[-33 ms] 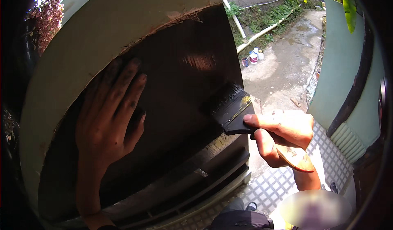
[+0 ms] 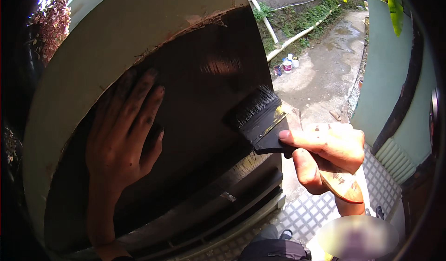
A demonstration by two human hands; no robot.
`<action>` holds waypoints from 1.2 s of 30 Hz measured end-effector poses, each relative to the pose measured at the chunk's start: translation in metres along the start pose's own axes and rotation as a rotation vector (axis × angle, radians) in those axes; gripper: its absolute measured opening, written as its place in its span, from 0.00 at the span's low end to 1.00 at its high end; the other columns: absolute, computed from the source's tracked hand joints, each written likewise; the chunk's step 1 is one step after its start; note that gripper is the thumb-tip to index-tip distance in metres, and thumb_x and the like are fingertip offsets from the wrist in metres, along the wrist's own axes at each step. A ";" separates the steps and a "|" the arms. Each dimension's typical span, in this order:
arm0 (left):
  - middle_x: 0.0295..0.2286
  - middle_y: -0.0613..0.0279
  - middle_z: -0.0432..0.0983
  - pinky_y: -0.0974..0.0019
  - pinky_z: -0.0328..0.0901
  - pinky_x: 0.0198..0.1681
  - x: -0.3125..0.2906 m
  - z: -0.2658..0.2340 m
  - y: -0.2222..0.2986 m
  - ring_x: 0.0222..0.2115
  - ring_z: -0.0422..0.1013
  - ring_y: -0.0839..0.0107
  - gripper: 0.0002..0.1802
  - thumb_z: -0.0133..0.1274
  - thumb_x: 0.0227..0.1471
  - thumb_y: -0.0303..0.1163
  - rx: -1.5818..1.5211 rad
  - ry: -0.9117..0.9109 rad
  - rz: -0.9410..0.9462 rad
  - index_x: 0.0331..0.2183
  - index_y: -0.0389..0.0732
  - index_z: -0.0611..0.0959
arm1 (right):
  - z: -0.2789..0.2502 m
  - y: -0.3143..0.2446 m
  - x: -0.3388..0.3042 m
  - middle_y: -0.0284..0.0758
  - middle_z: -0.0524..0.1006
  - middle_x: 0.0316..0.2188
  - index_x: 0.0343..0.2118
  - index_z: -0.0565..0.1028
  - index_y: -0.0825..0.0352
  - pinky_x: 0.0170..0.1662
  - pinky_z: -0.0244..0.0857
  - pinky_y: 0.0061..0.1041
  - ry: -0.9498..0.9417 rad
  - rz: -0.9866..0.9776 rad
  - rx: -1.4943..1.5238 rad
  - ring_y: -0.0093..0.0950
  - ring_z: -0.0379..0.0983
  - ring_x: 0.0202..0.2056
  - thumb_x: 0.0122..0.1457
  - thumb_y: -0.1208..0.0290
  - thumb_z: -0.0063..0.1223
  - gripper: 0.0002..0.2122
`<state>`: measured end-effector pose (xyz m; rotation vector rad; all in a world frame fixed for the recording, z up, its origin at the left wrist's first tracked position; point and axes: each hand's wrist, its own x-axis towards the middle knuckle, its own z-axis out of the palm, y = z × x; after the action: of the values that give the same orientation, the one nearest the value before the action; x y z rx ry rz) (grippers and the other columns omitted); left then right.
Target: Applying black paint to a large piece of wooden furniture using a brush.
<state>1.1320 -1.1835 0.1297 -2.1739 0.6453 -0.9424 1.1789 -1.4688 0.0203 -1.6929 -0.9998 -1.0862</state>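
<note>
My left hand (image 2: 118,140) lies flat against a dark brown-black panel (image 2: 190,135), fingers stretched, the fingertips smudged dark. In my right hand (image 2: 337,145) is a wide paintbrush (image 2: 265,128), gripped around its wooden handle with the thumb near the ferrule. Its dark bristles point up and left, in front of the panel near its right edge; whether they touch it I cannot tell. Yellowish paint marks streak the ferrule. Higher on the panel is a lighter reddish-brown streaky patch (image 2: 222,66). Lower down, a pale streaked area (image 2: 246,163) shows near the right edge.
A pale curved border (image 2: 111,38) with a rough edge surrounds the panel's upper left. Beyond the panel, paint cans (image 2: 287,66) stand on a concrete path (image 2: 320,75) beside a white pipe (image 2: 297,38). Patterned tiles (image 2: 311,210) cover the floor below. A pale green wall (image 2: 383,66) rises at right.
My right hand and the paintbrush have shifted slightly right, and more of the bristles show. My left hand stays in place on the panel.
</note>
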 end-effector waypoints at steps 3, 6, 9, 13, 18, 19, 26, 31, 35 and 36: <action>0.58 0.57 0.63 0.46 0.57 0.60 -0.001 -0.002 -0.002 0.59 0.59 0.53 0.31 0.55 0.46 0.31 -0.021 0.041 0.006 0.55 0.42 0.74 | 0.002 -0.003 0.036 0.38 0.79 0.21 0.35 0.81 0.72 0.24 0.67 0.20 0.146 -0.188 0.010 0.26 0.71 0.17 0.47 0.80 0.54 0.11; 0.58 0.57 0.63 0.46 0.57 0.60 -0.002 0.000 -0.001 0.59 0.60 0.52 0.30 0.55 0.47 0.31 -0.020 0.022 -0.017 0.54 0.41 0.74 | 0.022 0.015 0.046 0.35 0.75 0.19 0.41 0.79 0.70 0.22 0.63 0.22 0.084 -0.202 0.002 0.25 0.67 0.16 0.53 0.77 0.55 0.12; 0.57 0.57 0.64 0.46 0.57 0.60 -0.004 -0.003 -0.001 0.59 0.60 0.52 0.29 0.54 0.47 0.30 -0.029 0.029 -0.012 0.53 0.40 0.75 | 0.046 0.035 0.014 0.34 0.71 0.15 0.41 0.80 0.68 0.21 0.60 0.22 0.125 -0.138 0.104 0.25 0.65 0.15 0.51 0.77 0.55 0.13; 0.57 0.56 0.65 0.46 0.58 0.59 -0.003 -0.004 0.001 0.58 0.61 0.52 0.28 0.54 0.47 0.30 -0.051 0.033 -0.007 0.52 0.39 0.76 | 0.020 0.016 -0.007 0.35 0.74 0.15 0.36 0.82 0.68 0.22 0.62 0.21 -0.027 0.041 0.123 0.25 0.69 0.16 0.46 0.78 0.54 0.12; 0.56 0.55 0.65 0.47 0.59 0.59 -0.003 -0.002 0.000 0.58 0.62 0.52 0.27 0.53 0.48 0.29 -0.034 0.067 0.008 0.52 0.36 0.76 | 0.005 0.004 0.038 0.34 0.79 0.19 0.37 0.81 0.70 0.29 0.68 0.21 0.090 -0.164 -0.099 0.23 0.75 0.21 0.55 0.70 0.55 0.11; 0.56 0.55 0.66 0.47 0.59 0.59 -0.004 -0.003 0.000 0.58 0.62 0.52 0.26 0.52 0.48 0.29 -0.029 0.071 0.000 0.51 0.35 0.76 | 0.013 0.013 0.045 0.34 0.79 0.20 0.38 0.80 0.70 0.29 0.68 0.22 0.090 -0.175 -0.039 0.24 0.75 0.22 0.56 0.71 0.55 0.11; 0.55 0.54 0.67 0.48 0.60 0.59 -0.002 0.000 -0.001 0.57 0.63 0.54 0.24 0.50 0.49 0.27 -0.017 0.106 0.018 0.50 0.34 0.76 | 0.021 0.025 0.007 0.35 0.77 0.20 0.38 0.80 0.70 0.24 0.65 0.21 0.050 -0.093 0.101 0.25 0.69 0.18 0.44 0.81 0.57 0.14; 0.55 0.55 0.67 0.49 0.60 0.59 -0.004 0.001 -0.002 0.57 0.63 0.55 0.24 0.50 0.49 0.27 -0.018 0.108 0.019 0.50 0.35 0.77 | -0.005 0.009 0.008 0.43 0.79 0.32 0.41 0.77 0.75 0.36 0.68 0.24 0.055 -0.051 -0.026 0.28 0.74 0.30 0.49 0.68 0.54 0.18; 0.55 0.56 0.67 0.50 0.60 0.59 -0.005 0.001 -0.002 0.57 0.63 0.56 0.25 0.50 0.49 0.27 -0.011 0.112 0.017 0.51 0.36 0.76 | -0.001 0.011 0.013 0.44 0.76 0.44 0.49 0.69 0.75 0.41 0.72 0.25 0.064 -0.057 -0.034 0.33 0.78 0.41 0.52 0.73 0.55 0.21; 0.55 0.56 0.67 0.50 0.60 0.59 -0.005 0.000 -0.002 0.57 0.63 0.56 0.25 0.50 0.49 0.27 -0.009 0.108 0.013 0.51 0.36 0.76 | 0.002 0.013 0.012 0.44 0.76 0.45 0.51 0.68 0.75 0.40 0.73 0.26 0.077 -0.090 -0.055 0.33 0.78 0.41 0.53 0.71 0.57 0.23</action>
<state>1.1295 -1.1786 0.1289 -2.1348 0.7154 -1.0578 1.1954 -1.4685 0.0282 -1.6498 -1.0130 -1.2383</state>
